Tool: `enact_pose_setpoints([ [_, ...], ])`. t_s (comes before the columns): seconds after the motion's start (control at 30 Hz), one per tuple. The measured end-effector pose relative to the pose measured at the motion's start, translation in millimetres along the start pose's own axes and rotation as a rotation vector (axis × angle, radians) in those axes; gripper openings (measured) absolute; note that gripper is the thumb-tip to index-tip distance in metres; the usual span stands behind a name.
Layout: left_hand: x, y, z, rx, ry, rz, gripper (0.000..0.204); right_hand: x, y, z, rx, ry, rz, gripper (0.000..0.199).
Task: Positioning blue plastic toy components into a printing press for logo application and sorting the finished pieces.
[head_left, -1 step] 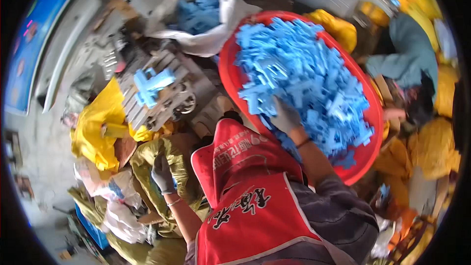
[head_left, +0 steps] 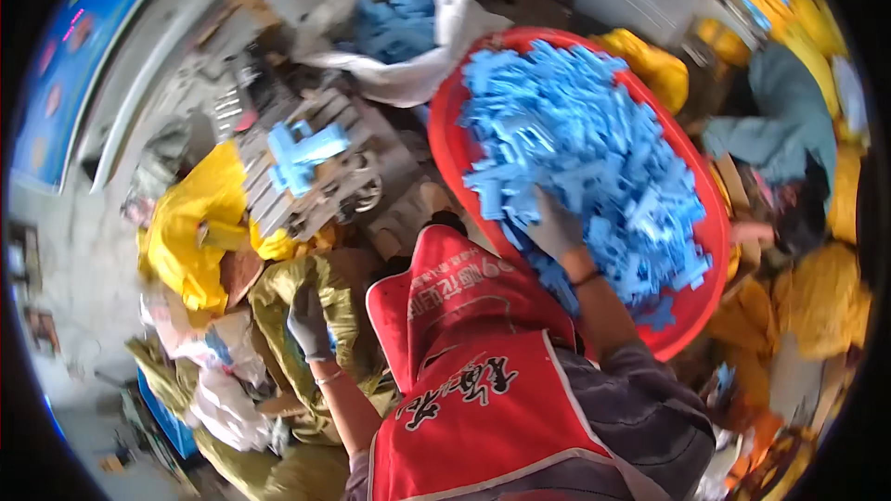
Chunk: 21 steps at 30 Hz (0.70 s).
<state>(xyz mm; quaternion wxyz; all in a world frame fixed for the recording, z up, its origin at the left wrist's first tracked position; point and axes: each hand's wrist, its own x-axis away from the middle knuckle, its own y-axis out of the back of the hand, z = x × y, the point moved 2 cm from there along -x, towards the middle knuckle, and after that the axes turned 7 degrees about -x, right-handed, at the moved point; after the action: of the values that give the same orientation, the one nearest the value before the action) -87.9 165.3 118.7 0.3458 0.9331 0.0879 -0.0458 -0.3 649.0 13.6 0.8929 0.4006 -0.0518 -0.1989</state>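
A red tub (head_left: 448,153) holds a heap of light blue plastic pieces (head_left: 585,130), many of them bent at an angle like toy pistols. My right hand (head_left: 560,230), in a grey glove, reaches over the tub's near left side. Its fingers are apart against the pieces, and their tips are partly hidden. On the left, my gloved left hand (head_left: 310,325) is over an olive sack (head_left: 278,297). Its fingers stretch away from me, with nothing visible in them. Some blue shows beside that hand's palm.
A white sack (head_left: 371,79) of blue pieces stands beyond the tub. Blue pieces (head_left: 304,153) lie on a grey slatted surface (head_left: 339,187) at left. Yellow sacks (head_left: 190,241) lie nearby. A person in a grey-green sleeve (head_left: 789,97) is beyond the tub's right side.
The whole view has shifted slightly, so the tub and sacks appear a little farther right. Both hands keep nearly the same places and poses.
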Motion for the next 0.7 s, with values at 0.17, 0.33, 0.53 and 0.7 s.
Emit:
enact_pose_setpoints([
  [0.17,-24,32,-58,-0.325,-0.263,-0.189,0.025,2,47,-22,-0.112,0.069,-0.062,0.071],
  [0.33,-68,37,-115,-0.229,-0.446,-0.347,0.027,1,66,-7,-0.237,0.015,-0.031,0.064],
  [0.53,-122,14,-145,-0.367,-0.556,-0.105,0.042,-13,56,28,-0.493,0.158,0.018,0.062],
  [0.7,-142,0,-142,-0.200,-0.511,0.031,0.054,-10,58,38,-0.589,0.084,0.174,0.060],
])
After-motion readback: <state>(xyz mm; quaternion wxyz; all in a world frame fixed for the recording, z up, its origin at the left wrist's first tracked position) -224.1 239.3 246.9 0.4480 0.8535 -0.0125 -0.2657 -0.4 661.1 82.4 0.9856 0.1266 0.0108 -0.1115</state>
